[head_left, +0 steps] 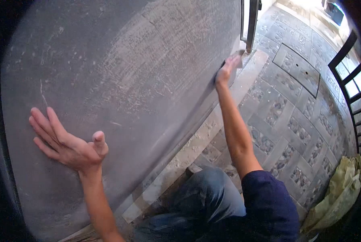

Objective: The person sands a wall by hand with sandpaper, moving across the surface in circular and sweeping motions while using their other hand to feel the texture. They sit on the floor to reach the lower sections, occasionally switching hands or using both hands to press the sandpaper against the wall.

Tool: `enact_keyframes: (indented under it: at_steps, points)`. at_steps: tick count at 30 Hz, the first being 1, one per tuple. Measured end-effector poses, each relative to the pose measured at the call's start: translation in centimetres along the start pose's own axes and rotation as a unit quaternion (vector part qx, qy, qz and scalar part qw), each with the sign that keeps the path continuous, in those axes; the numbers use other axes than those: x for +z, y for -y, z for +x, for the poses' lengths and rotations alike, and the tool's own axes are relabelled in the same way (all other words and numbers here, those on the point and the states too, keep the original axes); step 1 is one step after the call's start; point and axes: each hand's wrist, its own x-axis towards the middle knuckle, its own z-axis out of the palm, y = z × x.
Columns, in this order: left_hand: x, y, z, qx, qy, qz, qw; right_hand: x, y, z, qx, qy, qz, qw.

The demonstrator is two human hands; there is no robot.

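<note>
A grey plastered wall [148, 80] with pale scuffed patches fills the left and middle of the head view. My left hand [69, 145] is open on or close to its surface, fingers pointing up and left, the thumb held apart. Farther off, my right hand [227, 70] is at the wall's lower right part, near its far end. It grips a flat, thin greyish piece [241, 60] that looks like sandpaper, partly hidden by the fingers and blurred. Below the right hand runs a pale ledge [245, 80] along the foot of the wall.
Dust and crumbs lie on the ledge. Patterned paving with stone inlays [281, 109] covers the floor, with a rectangular cover [297, 70] set in it. At right stand a dark metal frame [349, 76] and a crumpled yellow-green sack [337, 193]. A frame post [252, 26] rises beyond my right hand.
</note>
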Motion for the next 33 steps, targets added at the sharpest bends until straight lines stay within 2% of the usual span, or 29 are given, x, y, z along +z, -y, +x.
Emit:
enact_keyframes:
  at_steps: [2,5,6,8,10,12,13,15,18,20,22,23,25,26,28,31,33]
  points:
    - [0.0,0.0,0.1,-0.009,0.001,0.001,1.000,0.5,-2.0,-2.5,0.025,-0.017,0.002,1.000]
    - [0.0,-0.1,-0.1,-0.007,-0.004,0.003,1.000,0.3,-3.3,-6.0,0.117,-0.052,0.045,0.991]
    - [0.2,0.0,-0.2,-0.008,-0.004,0.005,1.000,0.4,-2.6,-5.9,0.116,-0.050,0.047,0.991]
    - [0.8,0.0,-0.2,-0.013,-0.049,-0.003,0.999,0.8,0.0,-3.5,0.183,-0.046,-0.003,0.982]
    - [1.0,0.0,-0.1,-0.020,-0.060,-0.015,0.998,1.3,1.7,-0.6,0.005,0.006,-0.011,1.000]
    - [0.9,0.0,-0.1,-0.009,-0.061,-0.013,0.998,2.0,5.2,2.3,-0.260,0.027,0.013,0.965]
    - [0.7,0.0,-0.1,-0.008,-0.062,-0.017,0.998,1.8,8.7,2.8,-0.260,0.025,0.009,0.965]
    - [0.3,0.0,-0.2,-0.006,-0.025,-0.022,0.999,1.7,14.3,2.8,-0.223,0.044,-0.014,0.974]
    - [0.3,-0.2,-0.3,-0.016,-0.026,-0.019,0.999,0.5,8.0,1.8,-0.234,0.049,-0.028,0.971]
    - [0.4,-0.1,-0.1,-0.015,-0.032,-0.017,0.999,-0.3,0.8,0.1,-0.131,0.027,-0.017,0.991]
    - [0.3,0.0,-0.2,-0.011,-0.021,-0.017,1.000,-1.6,-5.2,-3.0,0.009,0.056,-0.031,0.998]
    - [0.4,0.0,-0.2,-0.002,-0.029,-0.024,0.999,-1.8,-5.0,-3.3,0.011,0.065,-0.033,0.997]
    - [0.2,-0.2,-0.1,-0.007,-0.032,-0.041,0.999,-1.9,-3.6,-3.4,0.107,0.068,-0.007,0.992]
    - [0.3,-0.1,-0.3,-0.012,-0.021,-0.037,0.999,-1.8,-3.0,-2.9,0.111,0.078,-0.010,0.991]
    - [0.6,-0.1,-0.4,-0.004,-0.045,-0.036,0.998,-1.0,-1.9,-0.2,-0.078,0.087,-0.048,0.992]
    - [0.6,0.0,-0.3,-0.012,-0.048,-0.033,0.998,-0.8,8.2,1.5,-0.128,0.127,-0.057,0.982]
    - [0.5,-0.1,-0.4,-0.008,-0.053,-0.042,0.998,-0.7,12.0,1.3,-0.238,0.134,-0.070,0.959]
